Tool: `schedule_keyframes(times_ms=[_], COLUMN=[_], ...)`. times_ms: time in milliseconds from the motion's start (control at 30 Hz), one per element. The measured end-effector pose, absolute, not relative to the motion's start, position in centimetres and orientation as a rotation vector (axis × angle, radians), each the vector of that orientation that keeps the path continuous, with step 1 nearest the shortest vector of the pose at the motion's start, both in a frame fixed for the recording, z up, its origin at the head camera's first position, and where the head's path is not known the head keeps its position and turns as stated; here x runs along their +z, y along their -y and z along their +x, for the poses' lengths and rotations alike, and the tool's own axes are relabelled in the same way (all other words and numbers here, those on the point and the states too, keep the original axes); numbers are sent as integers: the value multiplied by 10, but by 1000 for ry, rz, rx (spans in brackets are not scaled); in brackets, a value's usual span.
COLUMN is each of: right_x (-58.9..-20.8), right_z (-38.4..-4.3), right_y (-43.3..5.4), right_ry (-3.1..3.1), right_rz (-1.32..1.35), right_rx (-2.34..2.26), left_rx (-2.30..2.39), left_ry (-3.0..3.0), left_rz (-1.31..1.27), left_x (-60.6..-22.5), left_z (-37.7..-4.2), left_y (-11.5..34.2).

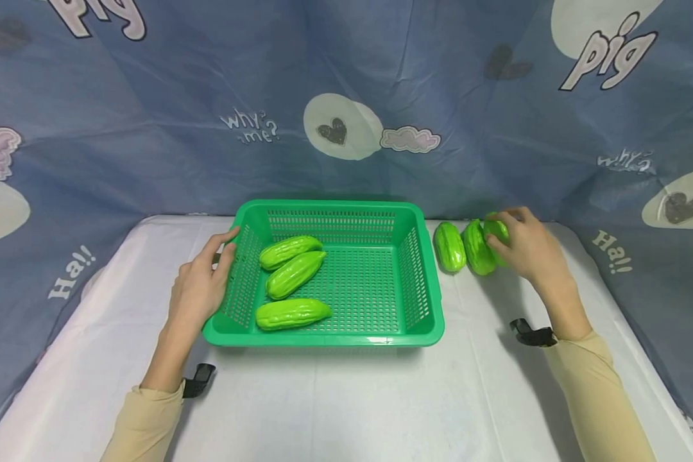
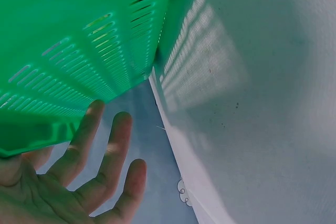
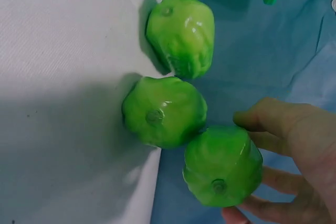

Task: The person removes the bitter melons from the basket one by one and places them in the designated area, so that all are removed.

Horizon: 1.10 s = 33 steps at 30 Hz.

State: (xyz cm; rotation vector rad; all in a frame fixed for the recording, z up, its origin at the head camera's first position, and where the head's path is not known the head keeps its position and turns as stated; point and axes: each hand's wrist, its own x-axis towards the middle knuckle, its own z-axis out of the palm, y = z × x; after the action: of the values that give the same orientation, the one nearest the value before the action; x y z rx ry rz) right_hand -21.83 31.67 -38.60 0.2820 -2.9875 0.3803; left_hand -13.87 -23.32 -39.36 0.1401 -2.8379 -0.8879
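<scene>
A green plastic basket (image 1: 346, 339) holds several bright green bitter gourds, including one bitter gourd (image 1: 293, 314) near its front wall. My left hand (image 1: 199, 285) is at the basket's left rim; in the left wrist view its fingers (image 2: 113, 156) stretch loosely along the outside wall. Right of the basket, my right hand (image 1: 522, 247) grips the rightmost bitter gourd (image 3: 223, 166), thumb on one side and fingers round the other. Beside it are a middle bitter gourd (image 3: 164, 111) and a left bitter gourd (image 1: 449, 247). In the head view my hand partly hides the gripped gourd.
A white cloth (image 1: 346, 404) covers the table. Behind and at both sides hangs a blue printed curtain (image 1: 346, 77), close to the basket's back rim and the loose gourds. Black wrist mounts (image 1: 532, 332) sit at both cuffs.
</scene>
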Motion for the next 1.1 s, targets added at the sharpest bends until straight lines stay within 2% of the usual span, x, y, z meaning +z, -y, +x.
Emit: schedule_keyframes(times_ms=[300, 1100], right_x=[-390, -401], right_z=[-221, -227], right_y=[-326, -339], right_ry=[3002, 3070], right_rz=[212, 296], right_rx=[437, 441], left_rx=[-893, -900], left_ry=[2845, 2840], left_rz=[136, 145], left_x=[-394, -396], left_z=[-139, -140], left_y=[234, 234])
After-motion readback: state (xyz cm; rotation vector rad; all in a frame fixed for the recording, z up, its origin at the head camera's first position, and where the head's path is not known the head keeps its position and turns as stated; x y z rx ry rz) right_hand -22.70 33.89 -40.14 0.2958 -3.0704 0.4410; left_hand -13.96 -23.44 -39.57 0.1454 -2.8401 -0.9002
